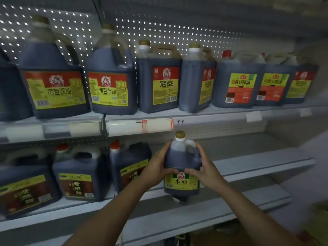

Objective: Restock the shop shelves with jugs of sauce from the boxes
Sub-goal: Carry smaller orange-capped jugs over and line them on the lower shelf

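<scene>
Held jug (182, 164) label: 米醋

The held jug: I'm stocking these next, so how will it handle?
Likely heavy for its size: the jug looks full, and the left hand and right hand both grip it. Probably stiff plastic. Its flat base should stand steady, not roll.

Dim, cool light overall. Bright pinpoints shine through pegboard back panel (159, 29) at 12 o'clock. Motion blur heavy at 9 and 3 o'clock edges; centre labels readable. Wide-angle bowing bends shelf rails (230, 112).
</scene>
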A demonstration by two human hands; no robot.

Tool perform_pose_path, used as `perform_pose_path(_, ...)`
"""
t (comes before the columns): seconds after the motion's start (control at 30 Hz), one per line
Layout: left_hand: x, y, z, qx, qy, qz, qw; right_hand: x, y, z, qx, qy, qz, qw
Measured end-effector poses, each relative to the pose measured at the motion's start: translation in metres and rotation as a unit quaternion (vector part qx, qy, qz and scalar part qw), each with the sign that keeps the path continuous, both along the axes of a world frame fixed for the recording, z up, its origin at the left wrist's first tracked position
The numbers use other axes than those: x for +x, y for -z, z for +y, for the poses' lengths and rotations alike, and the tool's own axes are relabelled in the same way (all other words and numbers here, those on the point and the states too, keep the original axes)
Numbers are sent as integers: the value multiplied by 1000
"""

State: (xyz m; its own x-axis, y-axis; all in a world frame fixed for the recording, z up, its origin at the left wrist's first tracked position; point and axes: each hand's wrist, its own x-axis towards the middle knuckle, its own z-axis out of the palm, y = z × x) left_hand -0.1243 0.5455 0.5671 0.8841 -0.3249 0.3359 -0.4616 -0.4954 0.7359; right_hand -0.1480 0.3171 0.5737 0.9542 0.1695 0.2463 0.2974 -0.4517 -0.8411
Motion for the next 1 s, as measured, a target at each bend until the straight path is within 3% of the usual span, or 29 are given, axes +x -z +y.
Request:
perform_pose_path(0.37,63,30,5,95,-79,-23,992,89,62,15,70,-38,-25,997)
perform_pose_path(0.53,59,35,-2,77,-97,-44,991,104,62,9,66,-66,-23,995)
perform_pose_path(0.73,57,35,-9,65,-96,-61,991,115,63,8,46,-62,-35,996)
perform_pose_path(1.0,17,35,-12,137,-85,-96,982,75,71,-8,3,-7,19,1000)
